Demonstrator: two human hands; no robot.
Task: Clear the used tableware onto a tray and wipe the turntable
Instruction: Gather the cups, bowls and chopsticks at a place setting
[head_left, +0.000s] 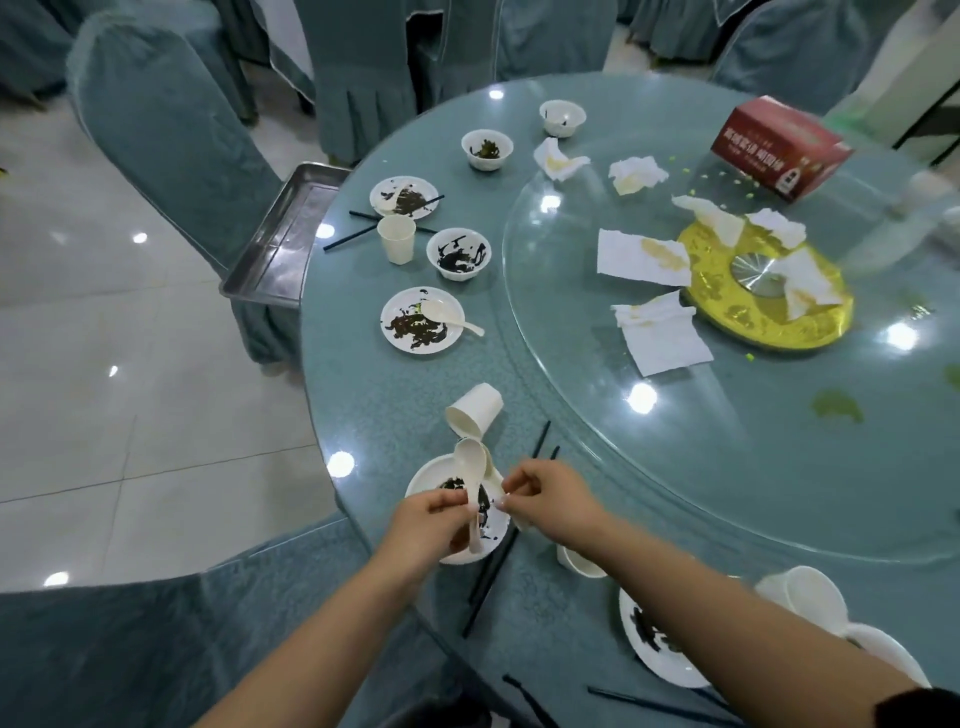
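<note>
Teal table (395, 395), L hand (426, 525) grip pinches spoon (471, 483) upright, bowl-end up, R hand (545, 499) grip pinches 2nd spoon (493, 475)

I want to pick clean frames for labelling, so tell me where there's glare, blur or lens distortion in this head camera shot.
Head view: ceiling lights leave white glare spots on the glass turntable and the floor; the red tissue box and the far right edge look smeared; wide-angle bending curves the table rim and the chairs; the left hand and white spoon stay fairly sharp.
</note>
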